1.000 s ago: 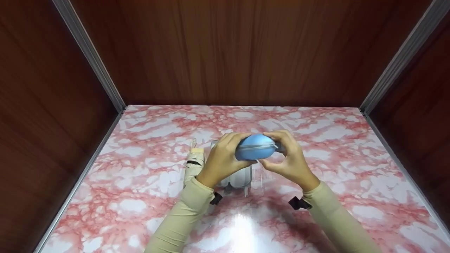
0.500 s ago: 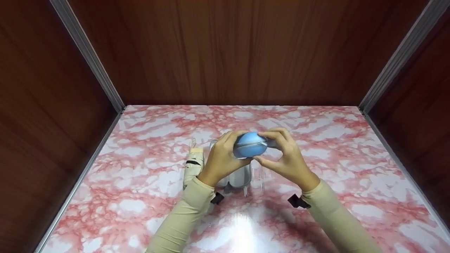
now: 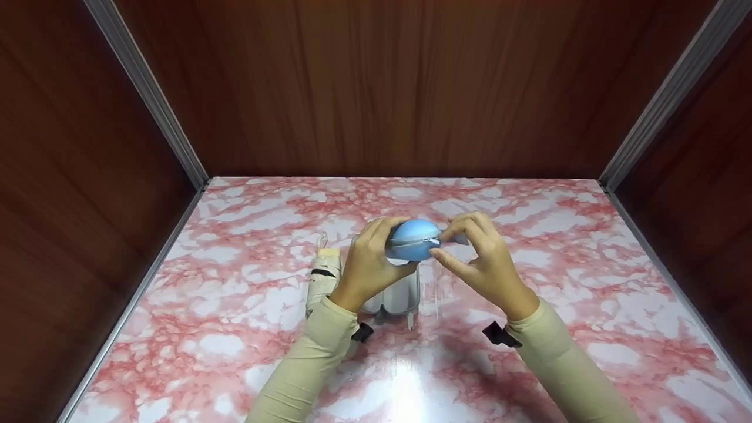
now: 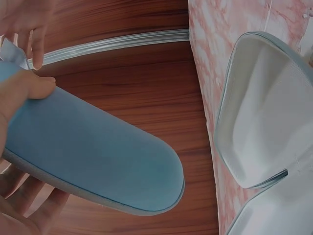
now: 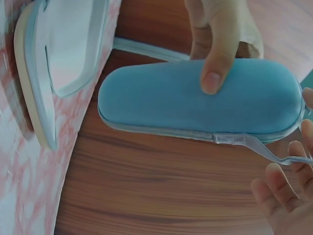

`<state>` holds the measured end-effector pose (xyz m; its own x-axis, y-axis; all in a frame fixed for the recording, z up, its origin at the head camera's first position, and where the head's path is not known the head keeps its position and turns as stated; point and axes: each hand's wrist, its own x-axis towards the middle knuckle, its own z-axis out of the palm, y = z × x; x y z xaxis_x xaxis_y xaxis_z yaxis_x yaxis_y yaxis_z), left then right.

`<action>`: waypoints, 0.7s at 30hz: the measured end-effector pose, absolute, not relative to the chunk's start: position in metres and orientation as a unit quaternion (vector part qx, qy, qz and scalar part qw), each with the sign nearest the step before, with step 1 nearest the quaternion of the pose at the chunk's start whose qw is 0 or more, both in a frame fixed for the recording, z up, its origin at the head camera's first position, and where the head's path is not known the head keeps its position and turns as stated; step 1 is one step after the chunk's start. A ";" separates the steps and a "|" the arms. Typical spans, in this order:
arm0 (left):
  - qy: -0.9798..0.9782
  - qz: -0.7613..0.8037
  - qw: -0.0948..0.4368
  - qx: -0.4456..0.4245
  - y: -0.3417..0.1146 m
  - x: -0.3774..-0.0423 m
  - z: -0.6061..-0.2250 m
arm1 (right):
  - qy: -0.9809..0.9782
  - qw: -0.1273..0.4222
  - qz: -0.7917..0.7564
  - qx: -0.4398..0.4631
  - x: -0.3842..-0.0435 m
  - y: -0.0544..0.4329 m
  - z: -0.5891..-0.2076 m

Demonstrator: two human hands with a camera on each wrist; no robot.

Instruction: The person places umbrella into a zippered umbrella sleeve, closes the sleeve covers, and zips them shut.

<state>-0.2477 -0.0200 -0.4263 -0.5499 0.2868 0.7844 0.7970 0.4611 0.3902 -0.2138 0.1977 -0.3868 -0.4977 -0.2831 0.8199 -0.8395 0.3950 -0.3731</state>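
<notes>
A light blue zippered case, shaped like a glasses case point(image 3: 416, 238), is held up above the table. My left hand point(image 3: 371, 261) grips it from the left, thumb on one face and fingers on the other in the left wrist view. At the zip end, my right hand point(image 3: 484, 264) has its thumb and index finger against the case, beside the zipper. The zipper pull itself is too small to make out. A grey strap point(image 5: 244, 141) runs from the case's edge toward the right hand. The case looks closed along its visible seam.
Below the hands lies a grey case point(image 3: 402, 294), spread open, its pale lining point(image 4: 269, 107) visible. Left of it lies a beige wrapped roll point(image 3: 323, 282) with a yellowish end and a small loop. Brown wood panels point(image 3: 376, 88) enclose the marbled tabletop point(image 3: 217, 346).
The blue case has shifted a little left and turned slightly. My right hand's fingers have come off its top and now meet its zip end.
</notes>
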 end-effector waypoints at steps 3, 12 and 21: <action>-0.794 -0.382 0.327 -0.342 -0.021 -0.247 -0.427 | -0.770 0.336 0.400 0.367 -0.215 0.199 -0.387; -0.801 -0.369 0.325 -0.341 -0.022 -0.248 -0.429 | -0.745 0.367 0.395 0.393 -0.219 0.200 -0.388; -0.806 -0.343 0.338 -0.344 -0.026 -0.249 -0.431 | -0.768 0.308 0.409 0.385 -0.216 0.202 -0.385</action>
<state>-0.2493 -0.0256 -0.4308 -0.5338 0.3227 0.7816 0.7872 0.5271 0.3200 -0.2160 0.2025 -0.3845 -0.5144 -0.3393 0.7876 -0.8428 0.3695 -0.3913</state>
